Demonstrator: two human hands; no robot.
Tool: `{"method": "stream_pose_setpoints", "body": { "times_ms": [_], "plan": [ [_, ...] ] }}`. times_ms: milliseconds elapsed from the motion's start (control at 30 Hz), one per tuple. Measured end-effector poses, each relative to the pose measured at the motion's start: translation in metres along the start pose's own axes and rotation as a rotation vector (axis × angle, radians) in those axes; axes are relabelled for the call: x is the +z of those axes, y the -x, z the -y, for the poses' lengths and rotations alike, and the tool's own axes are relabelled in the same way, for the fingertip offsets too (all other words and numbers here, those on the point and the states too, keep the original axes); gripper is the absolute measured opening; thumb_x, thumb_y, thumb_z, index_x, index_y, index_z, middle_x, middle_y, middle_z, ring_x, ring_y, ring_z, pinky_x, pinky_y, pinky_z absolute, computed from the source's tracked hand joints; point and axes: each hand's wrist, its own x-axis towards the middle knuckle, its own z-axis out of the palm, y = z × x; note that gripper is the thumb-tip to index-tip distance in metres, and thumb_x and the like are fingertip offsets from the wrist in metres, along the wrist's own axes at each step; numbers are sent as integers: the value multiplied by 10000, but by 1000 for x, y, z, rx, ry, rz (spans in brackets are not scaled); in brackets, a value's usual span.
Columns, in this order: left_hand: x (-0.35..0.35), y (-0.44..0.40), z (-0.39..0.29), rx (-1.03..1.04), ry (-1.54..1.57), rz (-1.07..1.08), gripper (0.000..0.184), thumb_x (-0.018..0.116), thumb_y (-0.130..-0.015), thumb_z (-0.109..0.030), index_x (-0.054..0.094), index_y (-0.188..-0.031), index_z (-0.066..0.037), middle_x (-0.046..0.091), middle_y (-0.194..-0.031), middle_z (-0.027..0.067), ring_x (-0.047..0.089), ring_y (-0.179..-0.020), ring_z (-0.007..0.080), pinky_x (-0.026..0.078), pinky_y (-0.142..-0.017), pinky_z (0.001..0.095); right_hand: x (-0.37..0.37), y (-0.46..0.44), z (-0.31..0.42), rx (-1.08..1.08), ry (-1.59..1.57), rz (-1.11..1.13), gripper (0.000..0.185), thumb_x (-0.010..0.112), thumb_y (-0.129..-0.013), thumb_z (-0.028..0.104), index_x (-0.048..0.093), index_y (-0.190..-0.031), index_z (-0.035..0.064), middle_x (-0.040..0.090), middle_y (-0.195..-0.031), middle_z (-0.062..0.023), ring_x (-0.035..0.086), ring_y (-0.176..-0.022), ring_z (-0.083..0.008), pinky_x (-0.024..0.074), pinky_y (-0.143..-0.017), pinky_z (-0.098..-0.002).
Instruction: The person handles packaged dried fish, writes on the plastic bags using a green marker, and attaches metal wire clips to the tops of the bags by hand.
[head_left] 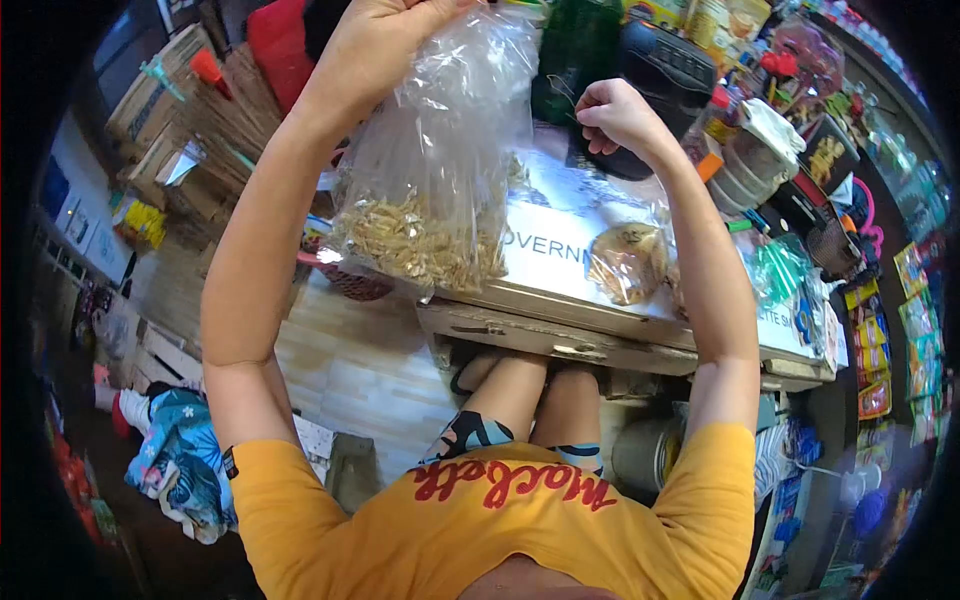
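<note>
At the top of the view, my left hand (385, 35) grips the gathered upper end of a large clear plastic bag (450, 120). The bag hangs upright over the table's front edge, and small dried yellow-brown pieces (420, 240), perhaps dried fish or shrimp, fill its bottom. To the right of the bag, apart from it, my right hand (618, 112) is closed in a pinch. A thin strand (563, 90), like a string or rubber band, sticks out from its fingertips. Below that hand, a smaller clear bag of brownish pieces (625, 265) lies on the printed white tabletop (545, 235).
A black device with buttons (665, 60) and a dark green bottle (580, 40) stand behind my right hand. Jars, bottles and a white-topped container (765, 145) crowd the right side. Under the bag is a red basket (355, 282). Hanging packets (873, 350) line the far right.
</note>
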Motion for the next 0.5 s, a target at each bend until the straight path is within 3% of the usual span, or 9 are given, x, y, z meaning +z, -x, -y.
{"method": "stream_pose_setpoints", "body": {
  "times_ms": [33, 133, 300, 500],
  "plan": [
    [4, -6, 3, 3, 4, -11, 149, 526, -895, -93, 621, -814, -10, 538, -681, -52, 449, -606, 21, 359, -549, 189, -9, 13, 1, 8, -77, 36, 125, 552, -789, 66, 589, -859, -31, 588, -623, -58, 603, -492, -135, 491, -431, -238],
    [17, -25, 12, -12, -16, -50, 177, 516, -900, -106, 619, -795, -8, 537, -660, -50, 446, -574, 26, 355, -530, 193, -30, 50, 0, 41, -231, 32, 116, 542, -814, 75, 584, -875, -14, 589, -626, -50, 598, -490, -130, 494, -439, -236],
    [51, -61, 45, 16, 164, -37, 185, 524, -900, -143, 629, -782, -46, 538, -644, -50, 443, -542, 31, 339, -496, 198, -55, 103, 1, 34, -307, 27, 103, 578, -837, 131, 592, -877, 37, 590, -644, -26, 544, -493, -74, 374, -421, -197],
    [86, -73, 77, -96, 169, 26, 190, 515, -903, -156, 594, -751, -73, 495, -635, -69, 437, -563, 31, 335, -501, 200, -65, 134, -13, 38, -373, 43, 138, 582, -854, 151, 570, -921, 31, 581, -662, -12, 531, -505, -67, 393, -443, -190]
  ]
}}
